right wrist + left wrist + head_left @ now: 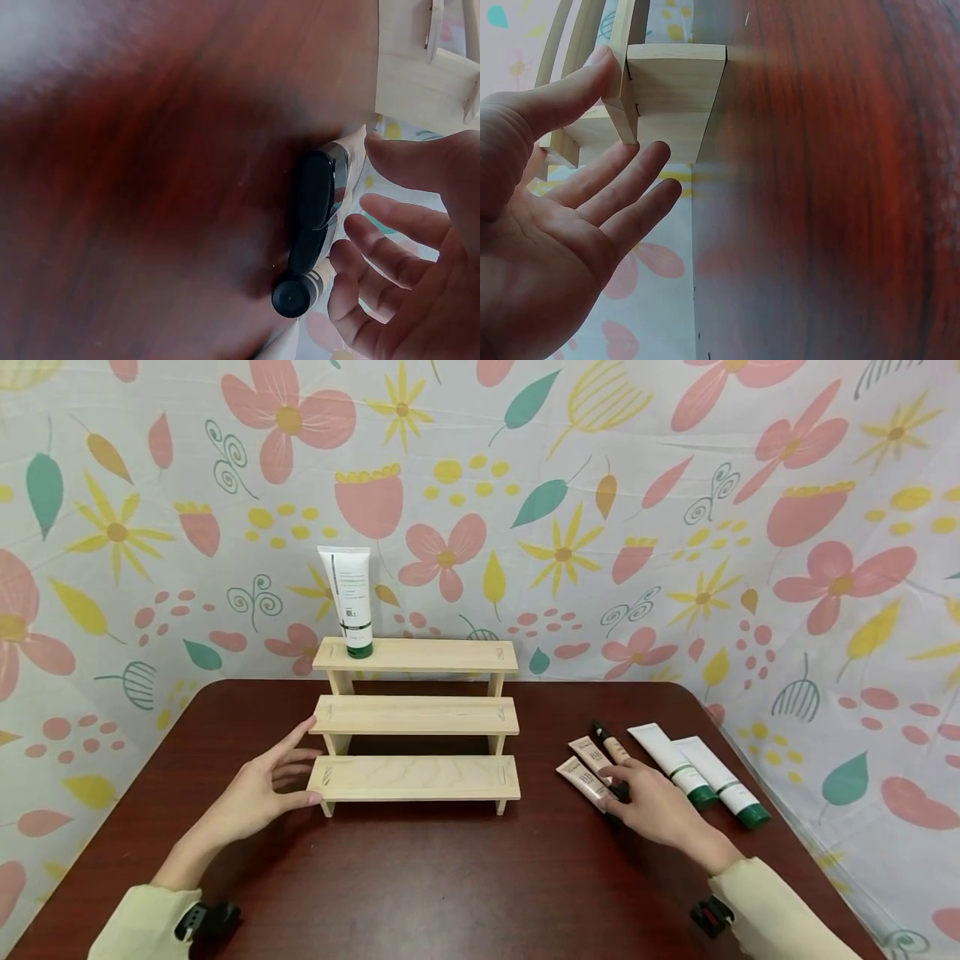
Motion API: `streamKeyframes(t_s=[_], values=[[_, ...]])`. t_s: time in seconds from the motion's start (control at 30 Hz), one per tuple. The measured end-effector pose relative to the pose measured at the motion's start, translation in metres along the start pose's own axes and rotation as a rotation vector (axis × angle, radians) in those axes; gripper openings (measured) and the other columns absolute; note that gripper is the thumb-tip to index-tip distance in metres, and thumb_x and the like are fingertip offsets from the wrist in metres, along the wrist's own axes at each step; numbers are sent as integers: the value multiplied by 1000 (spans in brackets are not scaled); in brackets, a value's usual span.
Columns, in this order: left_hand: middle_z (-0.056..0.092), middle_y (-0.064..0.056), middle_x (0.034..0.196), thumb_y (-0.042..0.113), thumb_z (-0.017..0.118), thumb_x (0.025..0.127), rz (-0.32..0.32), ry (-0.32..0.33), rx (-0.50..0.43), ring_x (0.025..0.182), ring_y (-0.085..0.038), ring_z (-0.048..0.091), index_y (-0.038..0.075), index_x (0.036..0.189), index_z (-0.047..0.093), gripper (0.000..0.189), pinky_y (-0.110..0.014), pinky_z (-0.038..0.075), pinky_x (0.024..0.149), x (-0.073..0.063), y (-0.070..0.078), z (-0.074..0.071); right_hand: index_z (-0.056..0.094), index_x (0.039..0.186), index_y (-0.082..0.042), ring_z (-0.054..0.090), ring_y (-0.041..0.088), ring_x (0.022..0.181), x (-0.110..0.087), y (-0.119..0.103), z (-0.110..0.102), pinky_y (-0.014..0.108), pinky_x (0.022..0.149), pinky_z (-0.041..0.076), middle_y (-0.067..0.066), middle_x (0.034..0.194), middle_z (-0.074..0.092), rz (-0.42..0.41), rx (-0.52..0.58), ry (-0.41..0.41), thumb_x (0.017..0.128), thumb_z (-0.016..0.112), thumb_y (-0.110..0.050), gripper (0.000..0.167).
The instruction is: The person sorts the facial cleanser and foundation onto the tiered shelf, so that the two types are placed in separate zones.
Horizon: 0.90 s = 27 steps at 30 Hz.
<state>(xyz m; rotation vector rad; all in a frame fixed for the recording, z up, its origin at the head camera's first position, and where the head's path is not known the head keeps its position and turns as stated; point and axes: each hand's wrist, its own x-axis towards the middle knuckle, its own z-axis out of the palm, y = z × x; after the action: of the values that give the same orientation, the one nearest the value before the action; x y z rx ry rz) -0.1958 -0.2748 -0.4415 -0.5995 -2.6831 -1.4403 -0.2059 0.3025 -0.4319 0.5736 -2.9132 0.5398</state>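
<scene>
A three-tier wooden shelf (416, 714) stands on the table, with a white tube with a green cap (351, 602) upright on its top tier at the left. My left hand (262, 789) rests at the shelf's left end, thumb by the bottom tier and index finger by the middle one, fingers fairly straight. Over several small beige tubes with black caps (582, 779) hovers my right hand (660, 802), its thumb and fingers apart. In the right wrist view the fingers are loosely bent beside the black caps (315, 191), not closed round any; whether a fingertip touches cannot be told.
Two white tubes with green caps (723, 781) lie to the right of my right hand, near the table's right edge. A flower-patterned cloth (562, 485) hangs behind the dark brown table (450, 885).
</scene>
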Motion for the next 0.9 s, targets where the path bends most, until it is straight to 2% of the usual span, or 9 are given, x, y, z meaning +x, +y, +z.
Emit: streamKeyframes(t_s=[0.17, 0.27, 0.47, 0.67, 0.8, 0.9], values=[[60, -24, 143, 10, 88, 88, -5, 0, -2, 122, -40, 65, 34, 170, 20, 110, -56, 53, 100, 0, -1, 1, 77, 122, 0, 68, 34, 104, 4, -1, -1, 50, 80, 57, 15, 115, 71, -21, -13, -28, 92, 81, -15, 34], [60, -23, 143, 10, 88, 88, -9, 0, -3, 122, -40, 65, 35, 170, 21, 109, -56, 53, 100, 1, -1, 1, 78, 122, 1, 68, 34, 107, 4, -2, 0, 49, 80, 57, 17, 122, 70, -12, -4, -39, 94, 80, -14, 32], [61, -22, 142, 9, 88, 87, -9, 2, -5, 122, -39, 65, 34, 170, 21, 109, -56, 52, 101, 1, -1, 1, 77, 122, 2, 65, 20, 91, 4, -7, 2, 36, 70, 51, 12, 117, 72, -6, 39, -50, 94, 80, -10, 31], [61, -23, 141, 7, 88, 87, -3, 4, -7, 122, -40, 66, 31, 171, 21, 110, -57, 53, 100, 1, 0, 0, 79, 117, 0, 56, 8, 71, 4, -11, 2, 28, 62, 47, 0, 97, 72, -29, 73, -53, 90, 82, -7, 28], [61, -23, 142, 6, 88, 87, -1, 5, -8, 121, -40, 65, 30, 171, 21, 111, -58, 53, 100, 1, -1, -1, 78, 117, -1, 53, 3, 67, 3, -13, 1, 26, 60, 47, -7, 87, 66, -28, 129, -97, 90, 83, -8, 29], [60, -24, 142, 6, 88, 86, -4, 3, -10, 122, -40, 65, 31, 171, 21, 111, -58, 53, 100, 0, -1, -1, 77, 119, 0, 55, 3, 69, 3, -14, 1, 26, 60, 48, -8, 85, 65, -29, 168, -138, 90, 83, -10, 32]])
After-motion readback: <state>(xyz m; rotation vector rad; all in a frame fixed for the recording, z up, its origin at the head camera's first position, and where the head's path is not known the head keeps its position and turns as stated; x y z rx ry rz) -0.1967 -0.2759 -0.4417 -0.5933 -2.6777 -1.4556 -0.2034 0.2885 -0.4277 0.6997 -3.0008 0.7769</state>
